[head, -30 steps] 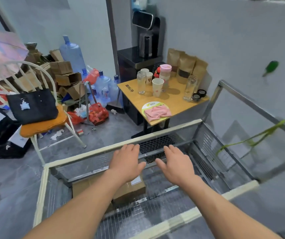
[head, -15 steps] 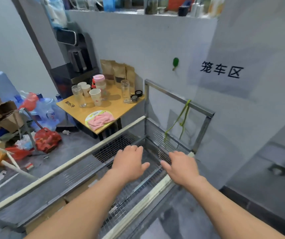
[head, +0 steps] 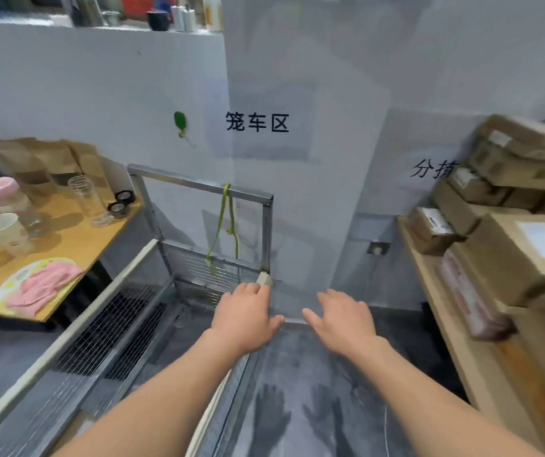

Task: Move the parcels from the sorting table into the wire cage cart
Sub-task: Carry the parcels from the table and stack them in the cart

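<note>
Far left, a yellow side table (head: 76, 239) carries cups, glass tumblers and a pink cloth (head: 42, 286). Beside it stands the wire cage cart (head: 106, 328), a green cord (head: 223, 225) tied to its end frame. Centre, the left hand (head: 243, 319) hangs empty over the cart's near corner, fingers relaxed and extended; the right hand (head: 343, 319), likewise empty with fingers spread, is over the grey floor. Far right, cardboard parcels (head: 508, 206) are stacked on the sorting table (head: 456, 328).
</note>
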